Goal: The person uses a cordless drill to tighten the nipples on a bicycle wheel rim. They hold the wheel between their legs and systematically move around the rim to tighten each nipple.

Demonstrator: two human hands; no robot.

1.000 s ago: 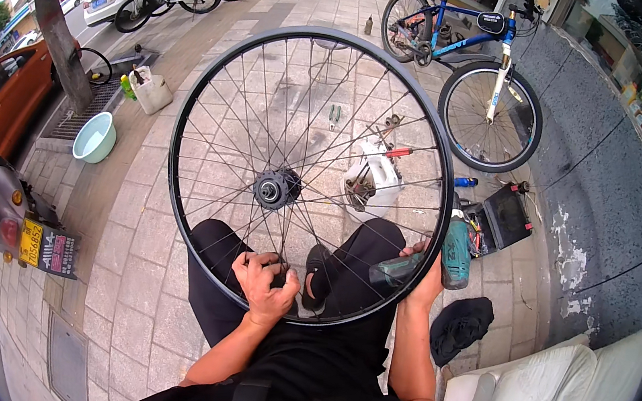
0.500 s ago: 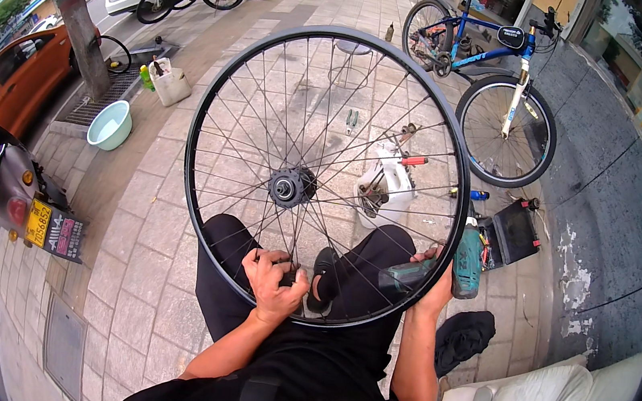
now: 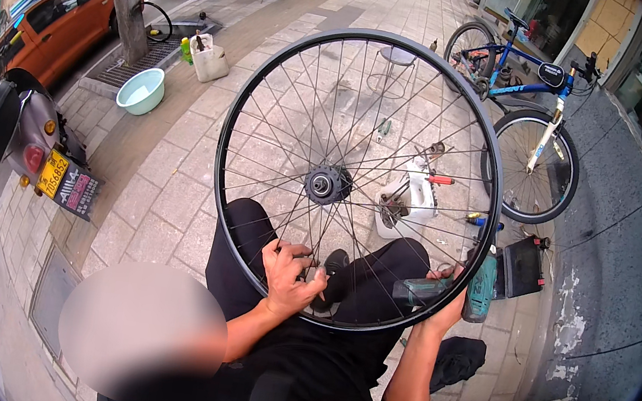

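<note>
A bicycle wheel without a tyre stands before me, its black rim point(image 3: 223, 157) resting over my lap and its hub point(image 3: 326, 184) facing me. My left hand point(image 3: 293, 279) reaches among the lower spokes, fingers curled and thumb close to them; whatever lies between the fingertips is too small to make out. At the lower right of the rim, my right hand point(image 3: 445, 302) is closed around the handle of a green cordless drill point(image 3: 481, 286). The drill's body shows outside the rim, its battery end inside, seen through the spokes. The rim partly covers those fingers.
Beyond the wheel sits a cut white plastic container point(image 3: 421, 197) with tools and a red-handled tool point(image 3: 440, 180). A black tool case point(image 3: 521, 269) lies right, below a blue bicycle point(image 3: 527, 86). Leftward are a pale green basin point(image 3: 140, 92) and a scooter point(image 3: 22, 133). A blurred patch covers the lower left.
My view has shifted, so the wheel and surroundings appear farther right. Both hands keep nearly the same places on the wheel and drill. A blurred round patch has come in at lower left.
</note>
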